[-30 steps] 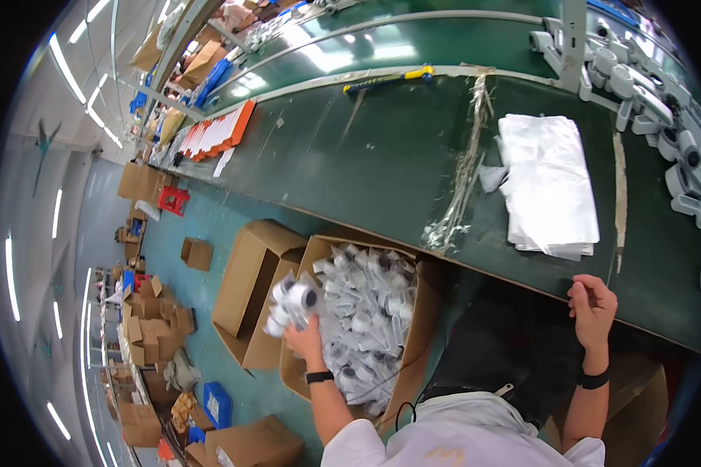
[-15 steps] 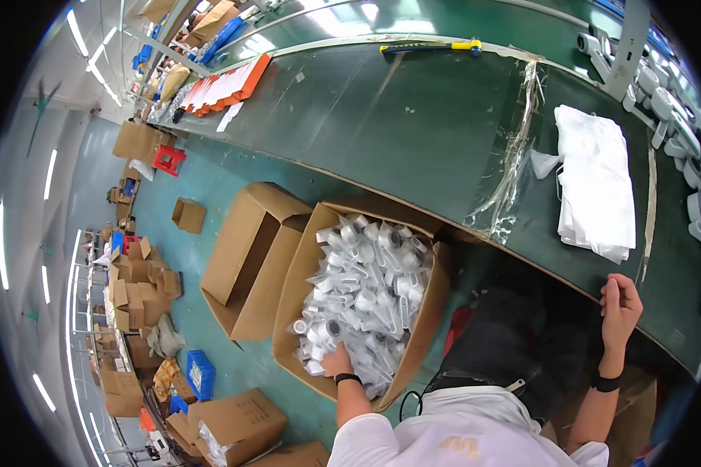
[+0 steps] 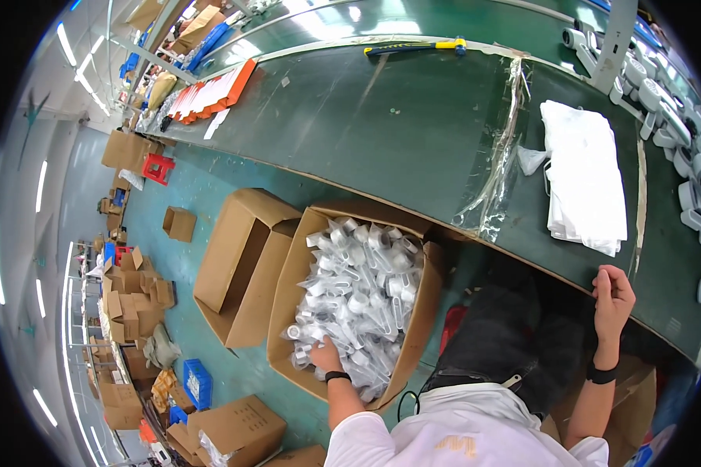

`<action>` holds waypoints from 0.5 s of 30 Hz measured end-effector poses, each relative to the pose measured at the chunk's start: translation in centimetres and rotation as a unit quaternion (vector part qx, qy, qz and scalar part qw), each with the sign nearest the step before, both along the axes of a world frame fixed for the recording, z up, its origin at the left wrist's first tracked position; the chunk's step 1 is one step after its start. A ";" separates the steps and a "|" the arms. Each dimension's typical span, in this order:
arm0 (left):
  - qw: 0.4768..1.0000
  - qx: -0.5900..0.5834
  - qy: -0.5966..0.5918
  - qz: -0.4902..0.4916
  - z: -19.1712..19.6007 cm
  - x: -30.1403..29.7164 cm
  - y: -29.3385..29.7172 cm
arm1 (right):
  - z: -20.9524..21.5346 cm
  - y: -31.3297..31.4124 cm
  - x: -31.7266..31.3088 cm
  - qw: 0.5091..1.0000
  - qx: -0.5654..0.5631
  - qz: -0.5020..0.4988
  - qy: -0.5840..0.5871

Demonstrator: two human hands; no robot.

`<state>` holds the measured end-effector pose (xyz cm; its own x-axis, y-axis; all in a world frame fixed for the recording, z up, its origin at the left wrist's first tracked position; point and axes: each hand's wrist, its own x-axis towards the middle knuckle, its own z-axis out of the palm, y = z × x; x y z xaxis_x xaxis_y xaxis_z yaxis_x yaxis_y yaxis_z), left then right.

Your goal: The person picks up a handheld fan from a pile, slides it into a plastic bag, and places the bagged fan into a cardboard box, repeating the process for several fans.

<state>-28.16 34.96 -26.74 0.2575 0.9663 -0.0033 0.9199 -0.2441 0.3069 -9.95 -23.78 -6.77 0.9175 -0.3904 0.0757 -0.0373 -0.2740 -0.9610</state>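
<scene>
My left hand (image 3: pixel 326 356) reaches into a large open cardboard box (image 3: pixel 283 307). Its fingers are apart and touch the clear-bagged white plastic parts (image 3: pixel 358 292) heaped inside; none appears to be gripped. At the bench's near edge, my right hand (image 3: pixel 614 294) is raised with its fingers loosely curled together and nothing visible in them. Just beyond it, a flat stack of white plastic bags (image 3: pixel 584 179) lies on the dark green bench (image 3: pixel 413 140).
Left of the filled box stands another open carton (image 3: pixel 237 257). A yellow-and-black hammer (image 3: pixel 417 47) lies at the bench's far edge. Grey-white plastic parts (image 3: pixel 666 109) line the far right, and an orange-and-white stack (image 3: pixel 214 92) sits far left. Cartons and a blue crate (image 3: pixel 198 383) stand on the floor.
My left hand has shifted slightly left, and the ringed white part beside it has left its spot there. My right hand stays near the bench edge. The whole view has shifted a little.
</scene>
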 end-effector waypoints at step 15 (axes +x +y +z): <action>0.681 -0.128 -0.511 -0.509 25.1 24.5 -24.3 | 4.9 -0.6 -1.6 0.983 0.174 0.058 -0.024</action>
<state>-3.63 10.63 -1.68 0.7881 0.2877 0.5442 -0.4103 -0.4135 0.8128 -11.52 -24.41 -1.86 0.9562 -0.2928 0.0009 0.0230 0.0720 -0.9971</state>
